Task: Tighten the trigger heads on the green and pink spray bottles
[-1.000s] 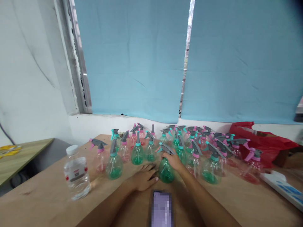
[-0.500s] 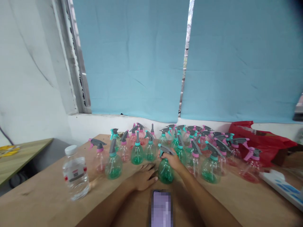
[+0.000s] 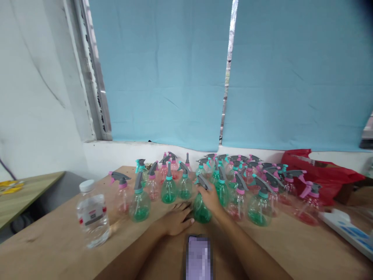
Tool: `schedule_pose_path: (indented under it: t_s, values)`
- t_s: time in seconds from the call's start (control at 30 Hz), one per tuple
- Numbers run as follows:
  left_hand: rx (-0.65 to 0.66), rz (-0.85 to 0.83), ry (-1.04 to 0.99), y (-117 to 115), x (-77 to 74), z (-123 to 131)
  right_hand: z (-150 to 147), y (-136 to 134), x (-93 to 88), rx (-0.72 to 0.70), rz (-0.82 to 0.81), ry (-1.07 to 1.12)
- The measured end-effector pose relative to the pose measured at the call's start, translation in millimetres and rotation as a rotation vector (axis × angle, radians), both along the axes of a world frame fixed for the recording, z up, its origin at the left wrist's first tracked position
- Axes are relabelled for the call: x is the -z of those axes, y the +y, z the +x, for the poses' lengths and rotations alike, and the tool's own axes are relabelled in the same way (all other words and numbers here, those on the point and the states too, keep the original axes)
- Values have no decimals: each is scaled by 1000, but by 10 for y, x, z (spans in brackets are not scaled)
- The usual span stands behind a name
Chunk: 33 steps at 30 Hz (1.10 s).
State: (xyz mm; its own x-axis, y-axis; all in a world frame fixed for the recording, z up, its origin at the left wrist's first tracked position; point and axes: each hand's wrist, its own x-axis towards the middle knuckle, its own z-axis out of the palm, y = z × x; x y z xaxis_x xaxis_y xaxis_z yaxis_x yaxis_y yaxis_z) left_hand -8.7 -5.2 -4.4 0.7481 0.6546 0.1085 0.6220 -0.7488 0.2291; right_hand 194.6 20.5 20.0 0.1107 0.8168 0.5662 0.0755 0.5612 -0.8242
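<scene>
In the head view, the right hand (image 3: pixel 210 198) had its fingers wrapped closed around the neck of the green spray bottle (image 3: pixel 200 212), which stood upright on the table (image 3: pixel 52 249) at the front edge of the cluster of spray bottles (image 3: pixel 244 182). Compared with a second earlier, it had been pushed slightly farther back and left, closer to the others. The left hand (image 3: pixel 176 220) had stayed flat on the table with fingers spread, holding nothing, just beside the bottle's base, while the water bottle (image 3: pixel 92 217) and phone (image 3: pixel 199 258) had not moved.
</scene>
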Motion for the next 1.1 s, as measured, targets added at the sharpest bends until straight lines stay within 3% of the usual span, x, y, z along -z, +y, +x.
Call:
schedule_pose_path:
  t_s: [0.17, 0.33, 0.57, 0.7, 0.97, 1.1]
  values:
    - [-20, 71, -16, -38, -51, 34, -75, -104, 13, 326, 54, -32]
    - [-235, 291, -186, -37, -143, 81, -58, -112, 184, 416, 187, -206]
    - [-539, 486, -440, -5, -152, 98, -63, -36, 371, 590, 197, -452]
    - [-682, 477, -467, 20, -96, 119, -46, -6, 348, 643, 201, -488]
    - [-746, 424, -409, 38, -93, 143, 49, 96, 384, 612, 198, -445]
    - [-769, 446, -454, 148, -19, 91, 11, 52, 356, 625, 208, -364]
